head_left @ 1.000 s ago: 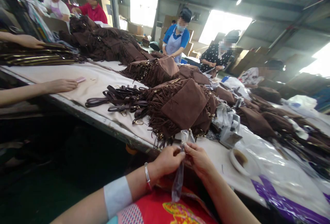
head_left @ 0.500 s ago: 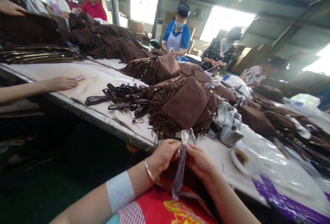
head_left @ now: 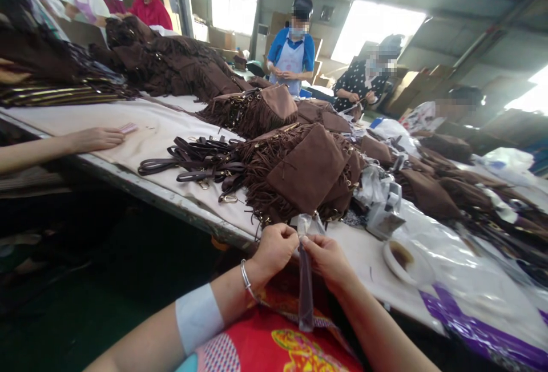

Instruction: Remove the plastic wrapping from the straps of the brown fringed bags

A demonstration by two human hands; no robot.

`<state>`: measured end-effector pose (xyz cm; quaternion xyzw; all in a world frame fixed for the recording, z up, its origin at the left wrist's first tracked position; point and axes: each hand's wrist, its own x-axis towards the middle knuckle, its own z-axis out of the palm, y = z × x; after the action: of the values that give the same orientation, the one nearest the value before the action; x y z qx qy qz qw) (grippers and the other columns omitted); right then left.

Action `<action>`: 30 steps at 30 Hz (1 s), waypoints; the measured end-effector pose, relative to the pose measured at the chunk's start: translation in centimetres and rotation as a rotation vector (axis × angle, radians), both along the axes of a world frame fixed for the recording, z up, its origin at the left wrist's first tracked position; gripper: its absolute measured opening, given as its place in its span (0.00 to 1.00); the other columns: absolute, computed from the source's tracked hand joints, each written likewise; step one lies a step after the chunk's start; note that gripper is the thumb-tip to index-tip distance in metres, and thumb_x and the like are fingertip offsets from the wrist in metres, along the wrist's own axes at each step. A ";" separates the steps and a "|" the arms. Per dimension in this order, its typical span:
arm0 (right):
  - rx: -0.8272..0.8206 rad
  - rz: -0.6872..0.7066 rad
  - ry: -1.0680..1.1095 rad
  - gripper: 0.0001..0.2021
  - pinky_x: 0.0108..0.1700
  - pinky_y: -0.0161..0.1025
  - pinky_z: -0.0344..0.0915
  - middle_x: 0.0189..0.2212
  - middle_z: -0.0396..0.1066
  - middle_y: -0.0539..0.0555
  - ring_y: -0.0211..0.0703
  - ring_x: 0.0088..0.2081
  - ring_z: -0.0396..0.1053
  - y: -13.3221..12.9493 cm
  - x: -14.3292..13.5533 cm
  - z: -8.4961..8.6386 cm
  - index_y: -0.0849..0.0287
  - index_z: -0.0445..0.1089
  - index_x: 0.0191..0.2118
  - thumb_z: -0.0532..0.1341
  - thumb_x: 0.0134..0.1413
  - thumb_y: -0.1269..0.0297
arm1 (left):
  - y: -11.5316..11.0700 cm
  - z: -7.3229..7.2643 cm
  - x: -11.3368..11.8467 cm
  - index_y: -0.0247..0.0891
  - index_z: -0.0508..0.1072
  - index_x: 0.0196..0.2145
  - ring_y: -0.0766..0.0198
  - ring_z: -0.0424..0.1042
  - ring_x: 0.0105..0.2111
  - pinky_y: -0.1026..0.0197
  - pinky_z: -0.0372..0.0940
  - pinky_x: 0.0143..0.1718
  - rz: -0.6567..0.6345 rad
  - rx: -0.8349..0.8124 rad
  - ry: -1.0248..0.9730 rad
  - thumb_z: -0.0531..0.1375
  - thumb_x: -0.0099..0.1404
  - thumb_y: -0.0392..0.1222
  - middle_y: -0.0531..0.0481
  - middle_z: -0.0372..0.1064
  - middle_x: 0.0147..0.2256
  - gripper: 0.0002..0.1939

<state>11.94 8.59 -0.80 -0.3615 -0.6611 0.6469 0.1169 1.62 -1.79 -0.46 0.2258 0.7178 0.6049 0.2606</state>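
A narrow clear plastic sleeve (head_left: 305, 298) hangs down over my lap, its crumpled upper end sticking up above my fingers. My left hand (head_left: 274, 253), with a silver bangle on the wrist, is closed in a pinch at the sleeve's upper part. From the other side my right hand (head_left: 329, 258) pinches the same spot with thumb and forefinger. What lies right between the fingertips is too small to make out. Just beyond my hands sits a brown fringed bag (head_left: 306, 169) on the table. Dark brown straps (head_left: 192, 161) with gold clasps lie left of it.
The pale-covered table (head_left: 162, 184) runs diagonally ahead. A co-worker's hand (head_left: 98, 138) rests on it at left, by a small pink-striped piece (head_left: 128, 127). Brown bags (head_left: 171, 69) are heaped behind. At right are a round white dish (head_left: 400, 258) and purple tape (head_left: 479, 332). Several people work beyond.
The plastic sleeve now hangs straighter and flatter, its lower end shifted right. My fingers have moved slightly while staying pinched on it. At far left, a co-worker's hand has dropped lower among the dark bags.
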 end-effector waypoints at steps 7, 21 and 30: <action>0.553 0.055 -0.128 0.12 0.29 0.37 0.59 0.21 0.73 0.51 0.45 0.27 0.69 -0.3 -0.4 0.4 0.57 0.75 0.23 0.60 0.50 0.58 | -0.8 1.2 0.0 0.40 0.74 0.21 0.60 0.63 0.32 0.61 0.58 0.40 -0.146 0.194 0.238 0.63 0.54 0.34 0.47 0.65 0.27 0.06; -0.116 0.016 0.146 0.20 0.26 0.35 0.62 0.22 0.72 0.51 0.39 0.22 0.66 -0.7 -0.2 0.8 0.62 0.74 0.29 0.69 0.41 0.47 | -0.2 -1.0 -0.1 0.31 0.74 0.30 0.75 0.59 0.19 0.71 0.56 0.20 -0.167 0.332 -0.897 0.64 0.57 0.38 0.55 0.62 0.22 0.07; 0.105 0.063 0.110 0.16 0.27 0.35 0.61 0.21 0.72 0.51 0.39 0.23 0.66 -0.1 -0.1 0.6 0.62 0.74 0.28 0.65 0.47 0.50 | 0.5 -0.7 -0.3 0.29 0.74 0.31 0.74 0.64 0.20 0.74 0.58 0.18 -0.145 0.379 -1.192 0.61 0.59 0.28 0.50 0.68 0.24 0.02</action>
<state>11.82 8.53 -0.15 -0.2979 -0.6976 0.6337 0.1515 1.29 -1.29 -1.16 -0.0599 0.3122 0.7244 0.6118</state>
